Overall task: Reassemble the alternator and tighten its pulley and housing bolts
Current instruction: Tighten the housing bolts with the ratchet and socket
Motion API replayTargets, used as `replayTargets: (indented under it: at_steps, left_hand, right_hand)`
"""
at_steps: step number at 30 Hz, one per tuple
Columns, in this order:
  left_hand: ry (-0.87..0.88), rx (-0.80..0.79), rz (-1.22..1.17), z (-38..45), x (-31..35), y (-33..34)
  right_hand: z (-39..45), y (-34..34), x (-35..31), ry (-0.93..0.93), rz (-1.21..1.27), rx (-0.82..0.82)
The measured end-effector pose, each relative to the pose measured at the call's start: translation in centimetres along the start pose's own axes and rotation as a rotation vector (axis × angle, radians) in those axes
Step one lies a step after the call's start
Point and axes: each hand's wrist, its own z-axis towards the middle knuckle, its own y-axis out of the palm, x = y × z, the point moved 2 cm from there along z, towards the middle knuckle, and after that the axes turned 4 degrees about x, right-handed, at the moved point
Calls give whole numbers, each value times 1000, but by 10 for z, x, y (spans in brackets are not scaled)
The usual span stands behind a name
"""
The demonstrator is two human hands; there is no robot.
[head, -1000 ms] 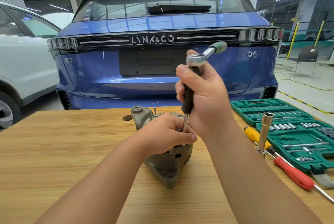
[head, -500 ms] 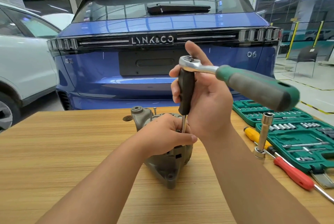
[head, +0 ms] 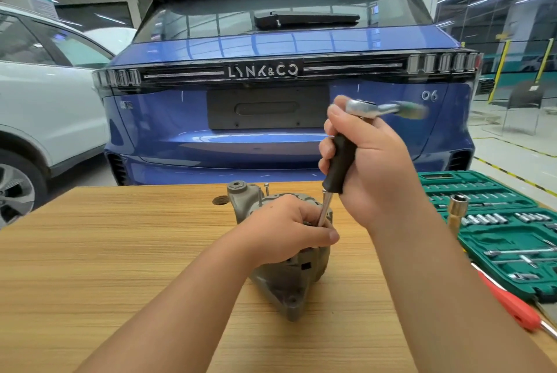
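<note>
From my feed, left to right: a white car is cut off at the left edge, and a blue car fills the middle behind the wooden surface.

The alternator sits mid-surface, but I can't see much of its top, since my left hand covers it. That grip is curled over the housing, thumb tip right by the driver shaft where it goes in. What the shaft tip is seated on is hidden under the fingers.

My right hand is wrapped around the driver by its black handle, held nearly upright and leaning a bit. A ratchet sits on top of the handle; its green handle end is motion-blurred, hard to make out.

Right of that, an upright extension with a socket end stands beside the green case. The case lies open, rows of small sockets and bits in its slots, a few longer bars in the nearer half; the far right is cut off. My forearm hides part of a red screwdriver lying just in front of the case, its tip out of frame.
</note>
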Motion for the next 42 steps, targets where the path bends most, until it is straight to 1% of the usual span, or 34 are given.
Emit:
replayTargets:
  at_steps: [1, 2, 4, 6, 9, 13, 16, 22, 24, 27, 29, 30, 32, 33, 34, 38, 40, 42]
  left_hand:
    - [-2, 1, -3, 0, -1, 0]
    - [-3, -1, -8, 0, -2, 1]
    - [-5, -3, -11, 0, -3, 1]
    - [-1, 1, -11, 0, -3, 1]
    - [0, -2, -14, 1, -3, 1]
    - [8, 2, -3, 3, -5, 2]
    - [16, 8, -8, 3, -4, 2]
    - [33, 31, -31, 5, -6, 2]
    - [37, 32, -26, 5, -8, 1]
    - [39, -5, 5, 3, -5, 1]
    - [35, -9, 14, 4, -5, 1]
    - [26, -7, 20, 4, -4, 1]
    - [15, 0, 35, 4, -4, 1]
    - [12, 1, 36, 4, -4, 1]
    - [12, 0, 31, 4, -4, 1]
    - [25, -7, -4, 2, -1, 2]
    - [31, 2, -27, 0, -1, 3]
    - [70, 28, -63, -2, -2, 3]
  right_hand:
    - [1, 0, 2, -7, 16, -26]
    - [0, 1, 3, -56, 5, -41]
    - [-4, 6, 5, -226, -79, -57]
    - [-6, 10, 7, -304, -111, -106]
    - [-6, 9, 7, -270, -65, -140]
    - [-9, 6, 4, -145, 149, -256]
    - [-8, 4, 3, -112, 164, -276]
    - [-5, 9, 4, 1, 139, -221]
    - [-7, 10, 5, -18, 82, -181]
    - [-7, 7, 3, -147, -69, -3]
    - [-2, 0, 0, -148, -97, 87]
    - [-1, -3, -1, -89, -79, 84]
    - [2, -6, -2, 27, 23, -17]
    - [2, -6, -1, 37, 61, -56]
    - [1, -4, 0, 8, 74, -84]
    - [-5, 6, 5, -314, -94, -106]
    - [-6, 8, 8, -377, -129, -129]
    - [-7, 10, 10, -387, -92, -170]
